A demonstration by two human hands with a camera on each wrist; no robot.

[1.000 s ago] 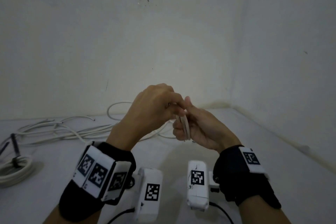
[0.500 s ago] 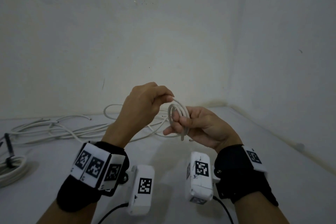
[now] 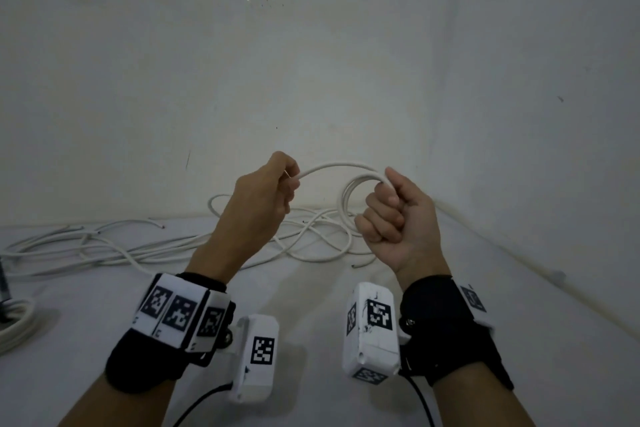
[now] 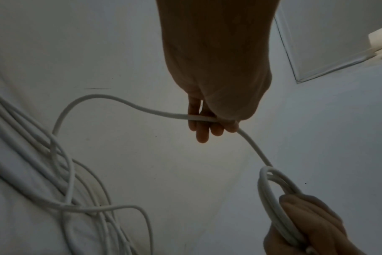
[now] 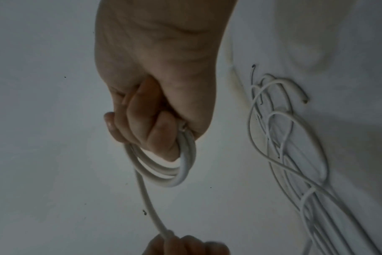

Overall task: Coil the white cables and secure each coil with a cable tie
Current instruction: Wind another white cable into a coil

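My right hand [image 3: 391,215] grips a small coil of white cable [image 3: 349,194] in its curled fingers, held up above the table; the right wrist view shows the coil [image 5: 177,165] looped under the fist. A free strand [image 3: 332,167] arches from the coil to my left hand [image 3: 273,191], which pinches it between thumb and fingers. In the left wrist view the strand [image 4: 164,113] runs past those fingers [image 4: 202,131] and down to the loose cables. Both hands are raised and about a hand's width apart.
Several loose white cables [image 3: 138,246] lie tangled along the back of the white table [image 3: 311,295], against the wall. A finished coil with a dark tie [image 3: 14,319] sits at the far left edge. Walls close the back and right sides.
The hands have moved apart: the left hand slid leftward along the cable, drawing out a strand, while the right hand turned and closed into a fist round the coil.
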